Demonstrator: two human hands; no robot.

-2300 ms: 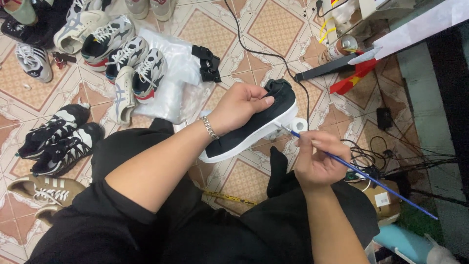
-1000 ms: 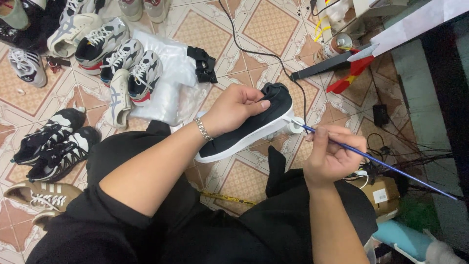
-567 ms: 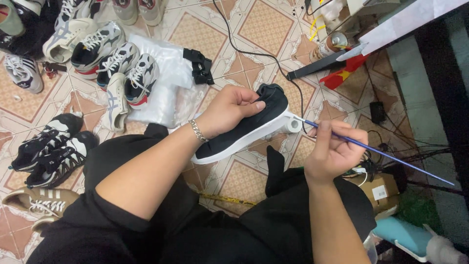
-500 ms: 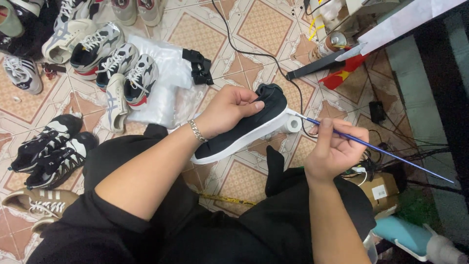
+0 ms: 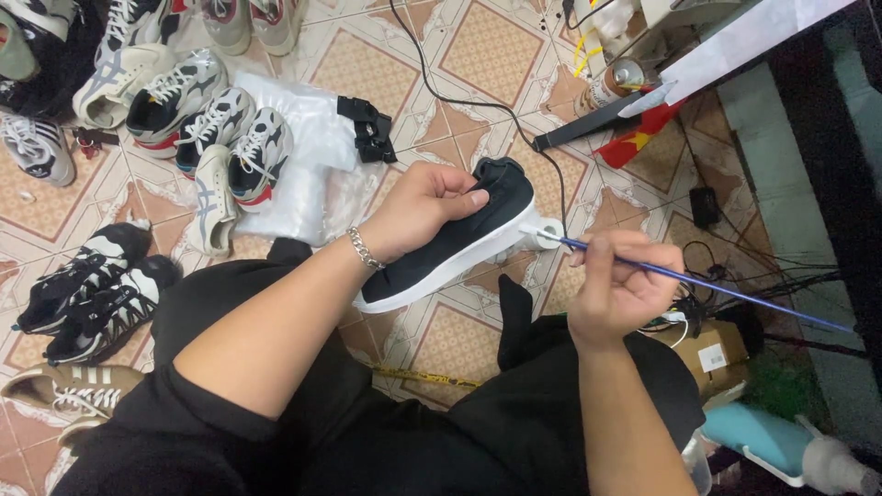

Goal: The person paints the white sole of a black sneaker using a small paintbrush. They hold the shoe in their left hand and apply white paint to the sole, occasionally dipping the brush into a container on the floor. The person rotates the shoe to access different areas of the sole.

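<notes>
Black shoe with white sole [image 5: 447,246] held in the air above the person's lap and the tiled floor [image 5: 478,55], lying tilted, one end up toward the right, sole edge facing the brush. Left hand [image 5: 418,209] wraps over the upper, fingers closed around it, thumb on the dark fabric; a metal bracelet [image 5: 364,248] sits at the wrist. Right hand [image 5: 620,287] just right of the shoe, fingers pinched narrow on a long blue-handled paintbrush [image 5: 707,288]; brush tip touches the white sole at the raised end, handle running out to the right. Behind that end, a small white round container [image 5: 551,229] on the floor. Black cable [image 5: 459,83] runs across the tiles from the top edge toward the shoe. Left of the hands: clear plastic sheet [image 5: 303,138] with several grey-and-white sneakers [image 5: 234,156] on and beside it; black-and-white pair [image 5: 92,289] and one tan sneaker [image 5: 69,390] nearer the person's left knee. Lower right: cardboard box [image 5: 712,354], near the right knee.
</notes>
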